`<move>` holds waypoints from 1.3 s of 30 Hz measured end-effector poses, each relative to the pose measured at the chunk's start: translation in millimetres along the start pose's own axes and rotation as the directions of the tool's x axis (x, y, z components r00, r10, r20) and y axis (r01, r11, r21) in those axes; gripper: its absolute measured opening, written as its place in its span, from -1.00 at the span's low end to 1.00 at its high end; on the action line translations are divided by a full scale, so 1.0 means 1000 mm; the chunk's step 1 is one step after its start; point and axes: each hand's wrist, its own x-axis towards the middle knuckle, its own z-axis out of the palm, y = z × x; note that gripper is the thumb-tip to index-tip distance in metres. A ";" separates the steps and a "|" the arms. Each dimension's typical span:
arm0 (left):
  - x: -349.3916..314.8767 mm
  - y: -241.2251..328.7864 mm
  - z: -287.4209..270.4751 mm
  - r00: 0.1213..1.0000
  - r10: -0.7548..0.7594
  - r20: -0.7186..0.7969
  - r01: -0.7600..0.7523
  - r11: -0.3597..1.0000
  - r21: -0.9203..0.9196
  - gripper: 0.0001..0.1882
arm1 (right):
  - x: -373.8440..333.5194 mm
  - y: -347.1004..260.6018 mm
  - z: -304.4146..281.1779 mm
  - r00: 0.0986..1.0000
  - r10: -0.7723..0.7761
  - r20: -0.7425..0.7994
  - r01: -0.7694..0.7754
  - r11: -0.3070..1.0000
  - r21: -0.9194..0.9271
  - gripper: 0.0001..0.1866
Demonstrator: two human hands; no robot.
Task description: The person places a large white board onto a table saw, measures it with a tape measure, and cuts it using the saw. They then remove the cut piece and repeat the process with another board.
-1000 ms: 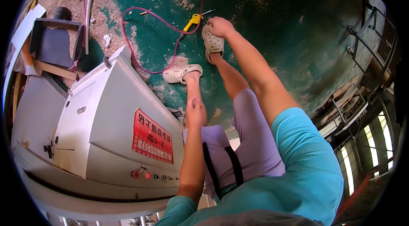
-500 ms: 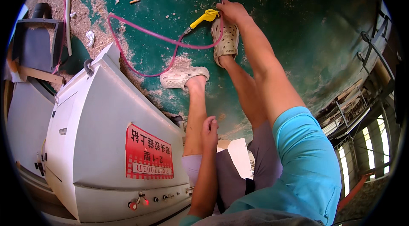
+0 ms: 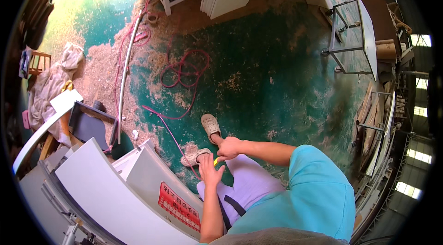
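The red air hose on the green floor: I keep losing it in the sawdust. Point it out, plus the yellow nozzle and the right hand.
red air hose [image 3: 184,67]: head view, on its coiled loops.
yellow nozzle [image 3: 215,162]: head view, on the sliver showing between the hands.
right hand [image 3: 229,148]: head view, on its back.

The green floor [image 3: 277,74] is strewn with sawdust [image 3: 99,78]. A red hose [image 3: 182,72] coils far centre. A crumpled cloth [image 3: 53,76] lies left.
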 end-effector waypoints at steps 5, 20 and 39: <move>-0.029 0.078 -0.103 0.960 -0.049 0.277 0.271 0.418 -0.867 -0.77 | -0.078 -0.065 -0.083 0.863 -0.291 -0.413 0.222 0.953 -0.208 -0.53; -0.249 0.027 -0.175 0.826 -0.368 -0.426 -0.027 0.730 -0.682 -0.70 | 0.064 -0.224 -0.282 0.665 -0.072 -0.743 0.212 0.973 0.096 -0.61; -0.471 -0.040 -0.115 -0.145 -0.957 -0.251 -0.070 0.263 -0.962 -0.58 | 0.158 -0.932 -0.193 -0.252 -0.943 -0.217 0.410 0.100 -0.907 -0.57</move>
